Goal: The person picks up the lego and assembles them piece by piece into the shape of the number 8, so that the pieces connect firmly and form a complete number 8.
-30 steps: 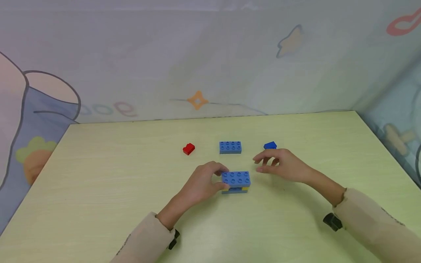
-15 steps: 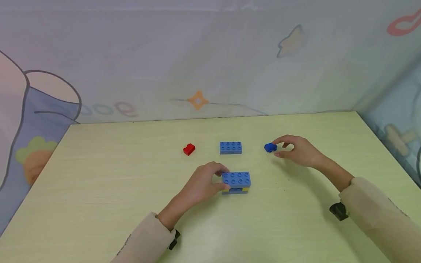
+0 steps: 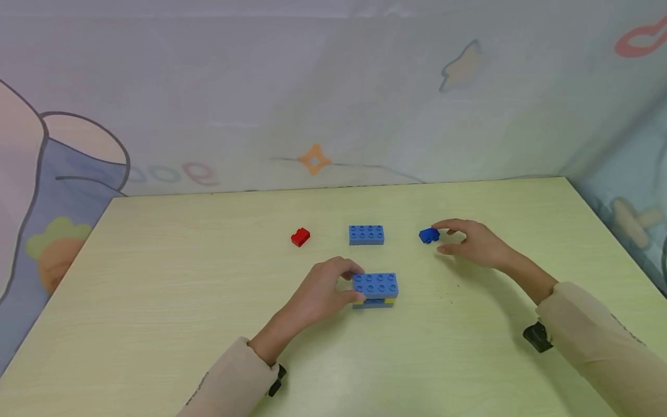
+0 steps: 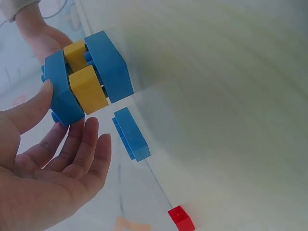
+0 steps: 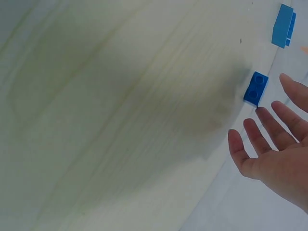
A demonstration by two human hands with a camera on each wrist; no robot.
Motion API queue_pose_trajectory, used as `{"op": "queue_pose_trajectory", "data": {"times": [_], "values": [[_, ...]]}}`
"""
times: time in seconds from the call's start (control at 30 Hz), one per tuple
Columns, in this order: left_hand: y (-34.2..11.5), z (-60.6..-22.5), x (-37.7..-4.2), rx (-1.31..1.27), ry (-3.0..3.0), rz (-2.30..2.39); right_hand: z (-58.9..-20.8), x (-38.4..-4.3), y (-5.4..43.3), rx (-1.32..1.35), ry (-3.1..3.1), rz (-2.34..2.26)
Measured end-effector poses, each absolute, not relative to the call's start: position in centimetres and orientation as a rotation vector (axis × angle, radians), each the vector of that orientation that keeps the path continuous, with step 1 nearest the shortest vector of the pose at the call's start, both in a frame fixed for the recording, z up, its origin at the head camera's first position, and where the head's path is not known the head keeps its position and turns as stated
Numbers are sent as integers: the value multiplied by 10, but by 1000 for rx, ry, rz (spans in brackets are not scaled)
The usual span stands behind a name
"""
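Left grip (image 3: 323, 289) — pinching brick stack (image 3: 376, 284) | right grip (image 3: 471, 244) — thumb and fingers parted beside small blue brick (image 3: 429, 236), nothing held | risk: off-centre fingertip nudge might skid it

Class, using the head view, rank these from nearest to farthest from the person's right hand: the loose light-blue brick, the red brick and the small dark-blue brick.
1. Small dark-blue brick: just left of the right hand.
2. Loose light-blue brick: farther left, middle of the row.
3. Red brick: the row's left end.
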State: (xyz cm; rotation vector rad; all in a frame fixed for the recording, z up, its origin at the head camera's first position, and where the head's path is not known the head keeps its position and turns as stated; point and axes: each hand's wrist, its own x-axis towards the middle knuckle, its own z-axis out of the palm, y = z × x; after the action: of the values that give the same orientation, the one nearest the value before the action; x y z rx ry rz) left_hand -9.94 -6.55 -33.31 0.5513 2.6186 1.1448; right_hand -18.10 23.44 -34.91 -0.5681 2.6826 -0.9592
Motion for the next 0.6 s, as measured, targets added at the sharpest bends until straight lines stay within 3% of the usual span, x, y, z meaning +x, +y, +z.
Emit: {"op": "queue_pose_trajectory", "data": {"times": [0.6], "values": [[-65, -334, -101, 533, 2616, 1140, -350, -174, 222, -662, 2591, -1054]]}}
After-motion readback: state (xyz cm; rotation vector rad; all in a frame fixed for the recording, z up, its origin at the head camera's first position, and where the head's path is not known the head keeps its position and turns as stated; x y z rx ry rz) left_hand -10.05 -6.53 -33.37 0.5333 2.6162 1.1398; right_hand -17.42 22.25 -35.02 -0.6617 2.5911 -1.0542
